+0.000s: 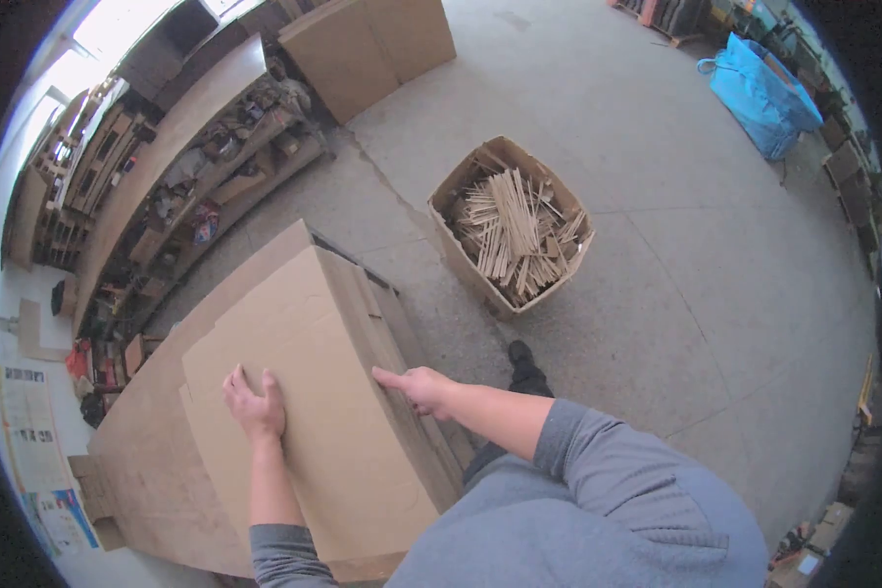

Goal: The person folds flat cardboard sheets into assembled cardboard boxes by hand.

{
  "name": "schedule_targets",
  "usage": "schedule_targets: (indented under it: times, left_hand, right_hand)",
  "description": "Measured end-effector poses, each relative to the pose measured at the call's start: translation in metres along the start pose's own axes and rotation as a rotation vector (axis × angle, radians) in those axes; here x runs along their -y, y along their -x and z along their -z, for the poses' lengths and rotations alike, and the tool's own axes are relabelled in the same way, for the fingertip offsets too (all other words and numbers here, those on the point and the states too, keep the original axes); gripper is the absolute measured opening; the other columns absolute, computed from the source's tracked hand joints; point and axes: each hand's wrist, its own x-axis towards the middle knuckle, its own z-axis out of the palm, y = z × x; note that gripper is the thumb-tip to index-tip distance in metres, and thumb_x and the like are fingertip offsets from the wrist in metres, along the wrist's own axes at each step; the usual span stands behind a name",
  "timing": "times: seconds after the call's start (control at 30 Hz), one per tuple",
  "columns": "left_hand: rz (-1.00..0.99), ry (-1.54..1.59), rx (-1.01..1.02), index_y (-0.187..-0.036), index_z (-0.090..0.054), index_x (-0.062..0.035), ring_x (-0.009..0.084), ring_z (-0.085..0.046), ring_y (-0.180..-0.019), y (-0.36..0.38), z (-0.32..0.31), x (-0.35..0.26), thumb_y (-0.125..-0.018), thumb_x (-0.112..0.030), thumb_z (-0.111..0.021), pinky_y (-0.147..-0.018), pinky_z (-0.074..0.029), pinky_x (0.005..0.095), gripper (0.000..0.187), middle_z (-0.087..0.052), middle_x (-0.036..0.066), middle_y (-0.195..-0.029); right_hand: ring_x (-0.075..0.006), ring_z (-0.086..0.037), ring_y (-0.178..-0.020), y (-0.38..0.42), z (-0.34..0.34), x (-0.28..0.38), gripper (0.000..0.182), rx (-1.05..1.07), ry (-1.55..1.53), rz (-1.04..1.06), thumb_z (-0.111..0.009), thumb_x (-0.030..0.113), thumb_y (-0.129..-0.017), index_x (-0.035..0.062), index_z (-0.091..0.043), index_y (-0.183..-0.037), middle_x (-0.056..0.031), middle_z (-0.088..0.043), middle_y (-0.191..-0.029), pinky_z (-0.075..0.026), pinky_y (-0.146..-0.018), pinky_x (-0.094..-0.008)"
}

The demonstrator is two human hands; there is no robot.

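Observation:
A stack of flat brown cardboard sheets [348, 470] lies on a wooden tabletop [157, 446] in front of me. My left hand [257, 404] rests flat on the top sheet with its fingers spread. At the stack's right edge is my right hand [423, 389]. Its one stretched finger touches the upper edge of the cardboard, while the other fingers bend down beside the stack and are partly hidden. Nothing held shows in either hand.
A cardboard box [441, 220] full of thin cardboard strips [512, 225] stands on the floor ahead. A cluttered workbench [147, 181] runs along the left wall. Large cardboard panels [367, 54] stand at the back, and a blue bag [759, 98] sits far right.

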Motion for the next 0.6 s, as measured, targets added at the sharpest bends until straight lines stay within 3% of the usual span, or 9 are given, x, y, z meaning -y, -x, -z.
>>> schedule_targets:
  times: [0.07, 0.17, 0.27, 0.37, 0.4, 0.47, 0.57, 0.6]
  left_hand:
    - [-0.004, 0.002, -0.004, -0.128, -0.048, -0.0013, 0.0314, -0.04, -0.124, 0.0, -0.002, 0.001, -0.084, -0.048, -0.05, -0.107, -0.029, 0.0427, 0.064, -0.045, 0.018, -0.129]
    - [-0.041, -0.01, 0.002, -0.127, -0.049, -0.0016, 0.032, -0.042, -0.121, -0.001, 0.001, 0.001, -0.084, -0.05, -0.05, -0.106, -0.03, 0.0429, 0.065, -0.046, 0.017, -0.126]
    - [-0.007, -0.012, -0.007, -0.127, -0.049, -0.0016, 0.03, -0.04, -0.123, 0.0, -0.003, 0.002, -0.084, -0.047, -0.051, -0.107, -0.029, 0.0412, 0.063, -0.045, 0.016, -0.128]
    - [-0.016, -0.041, -0.017, -0.127, -0.049, -0.0013, 0.031, -0.041, -0.122, -0.001, -0.009, 0.01, -0.084, -0.047, -0.05, -0.107, -0.03, 0.0421, 0.062, -0.046, 0.017, -0.128]
    - [-0.014, -0.04, -0.015, -0.127, -0.049, -0.0013, 0.0309, -0.041, -0.122, -0.002, -0.008, 0.01, -0.084, -0.047, -0.05, -0.106, -0.03, 0.0421, 0.062, -0.046, 0.017, -0.128]
    - [-0.011, -0.036, -0.004, -0.127, -0.048, -0.0011, 0.0307, -0.04, -0.122, 0.0, -0.007, 0.008, -0.085, -0.048, -0.05, -0.106, -0.031, 0.0423, 0.063, -0.045, 0.016, -0.128]
    - [0.014, 0.006, 0.017, -0.127, -0.048, -0.0016, 0.0306, -0.04, -0.12, 0.002, 0.004, -0.006, -0.084, -0.048, -0.049, -0.104, -0.032, 0.0426, 0.063, -0.046, 0.015, -0.127]
    - [0.015, -0.001, 0.013, -0.127, -0.048, -0.0018, 0.0305, -0.04, -0.121, 0.0, 0.001, -0.003, -0.084, -0.049, -0.049, -0.105, -0.032, 0.0424, 0.063, -0.046, 0.015, -0.127]
  right_hand:
    - [-0.0176, -0.035, -0.077, -0.013, 0.0, -0.007, 0.098, -0.021, -0.098, 0.047, -0.046, 0.081, -0.073, 0.003, -0.046, -0.133, -0.0036, -0.047, -0.106, -0.036, -0.077, -0.0268]
    - [-0.0259, -0.053, -0.099, -0.04, -0.008, -0.017, 0.078, -0.208, 0.135, 0.054, -0.03, 0.072, -0.084, 0.0043, -0.064, -0.105, -0.0077, -0.058, -0.109, -0.041, -0.082, -0.0335]
    - [-0.0249, -0.054, -0.09, -0.044, -0.008, -0.024, 0.071, -0.214, 0.135, 0.138, -0.029, 0.063, -0.09, 0.0007, -0.062, -0.085, -0.0107, -0.06, -0.095, -0.039, -0.08, -0.0325]
    - [-0.029, -0.056, -0.103, -0.045, -0.004, -0.025, 0.08, -0.205, 0.13, 0.162, -0.028, 0.066, -0.089, -0.0022, -0.066, -0.104, -0.0149, -0.062, -0.11, -0.04, -0.087, -0.0351]
    - [-0.0267, -0.054, -0.094, -0.039, -0.002, -0.021, 0.074, -0.205, 0.108, 0.174, -0.029, 0.066, -0.089, 0.0008, -0.063, -0.097, -0.0128, -0.06, -0.101, -0.039, -0.082, -0.0341]
    - [-0.0177, -0.046, -0.059, -0.027, 0.003, -0.017, 0.058, -0.209, 0.014, 0.216, -0.034, 0.065, -0.088, 0.0127, -0.05, -0.067, -0.0045, -0.049, -0.062, -0.035, -0.062, -0.0298]
    - [-0.0142, -0.038, -0.057, -0.032, 0.01, -0.016, 0.044, -0.156, -0.133, 0.274, -0.038, 0.047, -0.095, 0.0136, -0.037, -0.066, -0.0027, -0.04, -0.064, -0.035, -0.056, -0.0254]
    - [-0.0135, -0.039, -0.059, -0.044, 0.012, -0.019, 0.043, -0.148, -0.093, 0.275, -0.038, 0.047, -0.095, 0.0135, -0.038, -0.067, -0.0021, -0.042, -0.066, -0.036, -0.057, -0.0251]
